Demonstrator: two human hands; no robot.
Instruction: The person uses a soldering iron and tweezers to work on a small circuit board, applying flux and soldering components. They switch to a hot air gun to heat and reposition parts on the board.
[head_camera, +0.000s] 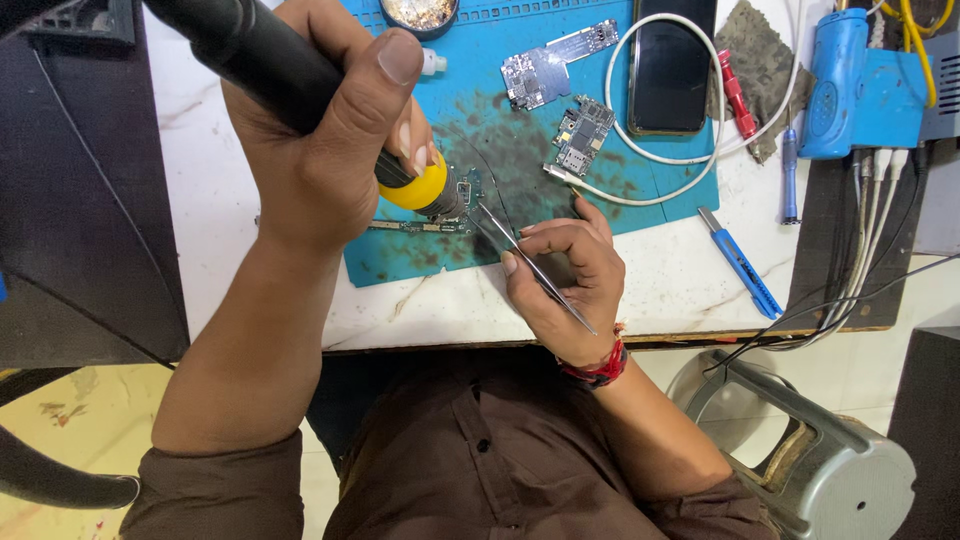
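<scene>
Gripping hot-air tool (300, 75) w/ left hand (320, 150), tweezers (530, 265) w/ right hand (565, 280), circuit board (425, 222) btwn both hands.

Black hot-air tool (270, 60), yellow collar, and slim steel tweezers (530, 265), tips over circuit board (425, 222) on blue mat

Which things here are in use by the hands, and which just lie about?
In use: hot-air tool in left hand; tweezers in right hand; circuit board under the nozzle.
Lying about: phone, blue knife, white cable, two spare boards.
</scene>
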